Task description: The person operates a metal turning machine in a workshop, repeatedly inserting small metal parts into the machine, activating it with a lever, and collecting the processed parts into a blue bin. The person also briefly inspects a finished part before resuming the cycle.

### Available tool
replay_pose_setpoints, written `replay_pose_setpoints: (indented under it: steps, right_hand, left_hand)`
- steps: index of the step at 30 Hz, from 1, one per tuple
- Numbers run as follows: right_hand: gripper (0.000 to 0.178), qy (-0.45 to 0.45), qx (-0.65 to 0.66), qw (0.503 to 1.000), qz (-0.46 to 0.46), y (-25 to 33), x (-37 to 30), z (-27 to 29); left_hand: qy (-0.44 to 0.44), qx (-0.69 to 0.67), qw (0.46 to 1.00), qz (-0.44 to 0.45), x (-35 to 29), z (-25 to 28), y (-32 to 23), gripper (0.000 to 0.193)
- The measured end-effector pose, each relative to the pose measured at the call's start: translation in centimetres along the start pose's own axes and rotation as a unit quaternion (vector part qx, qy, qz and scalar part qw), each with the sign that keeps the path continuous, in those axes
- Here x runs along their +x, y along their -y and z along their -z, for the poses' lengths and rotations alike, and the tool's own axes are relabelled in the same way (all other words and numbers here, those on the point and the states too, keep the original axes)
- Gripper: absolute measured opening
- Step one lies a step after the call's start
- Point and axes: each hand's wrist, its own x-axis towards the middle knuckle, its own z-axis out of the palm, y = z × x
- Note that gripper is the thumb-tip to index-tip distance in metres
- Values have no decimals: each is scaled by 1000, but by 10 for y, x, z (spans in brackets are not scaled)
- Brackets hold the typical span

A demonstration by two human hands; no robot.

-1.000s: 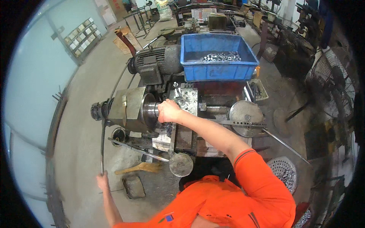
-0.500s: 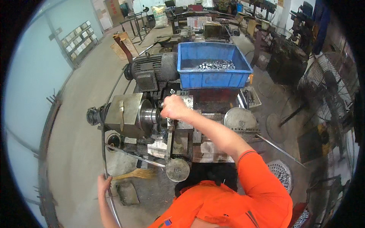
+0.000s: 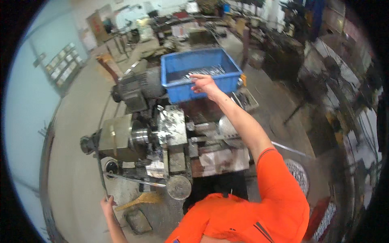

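Observation:
My left hand [image 3: 107, 205] is closed around a long dark lever bar [image 3: 101, 178] at the left of a small lathe. Over the near rim of a blue plastic bin [image 3: 202, 91] my right hand [image 3: 204, 85] reaches out, its fingers stretched and apart; no held part can be made out. Small shiny metal parts [image 3: 216, 70] lie inside the bin, just beyond the fingers. Below that hand are the lathe's spindle nose [image 3: 140, 136] and its tool block [image 3: 174, 127], uncovered and wet-looking. The picture is somewhat blurred.
A ribbed motor [image 3: 139, 87] sits left of the bin. In front are a round handwheel [image 3: 178, 187] and a metal rod [image 3: 135, 179]. A straw brush [image 3: 142, 199] lies on the floor. At right stand a perforated basket of parts [image 3: 298, 176] and a large fan [image 3: 324, 69].
My right hand has left the tool block and moved away from me to the blue bin, its fingers opening out. The left hand stays on the lever bar. The whole view has shifted.

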Motion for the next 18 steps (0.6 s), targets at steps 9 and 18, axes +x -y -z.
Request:
replay_pose_setpoints:
  steps: [9,18]
  right_hand:
    - [35,-96,-264,954,-104,-35,-282,164]
    - [15,-68,-635,699,-321,-125,-496,179]
  left_hand:
    - [36,74,996,40,14,16,18,40]
    - [36,-13,997,65,4,8,13,36]
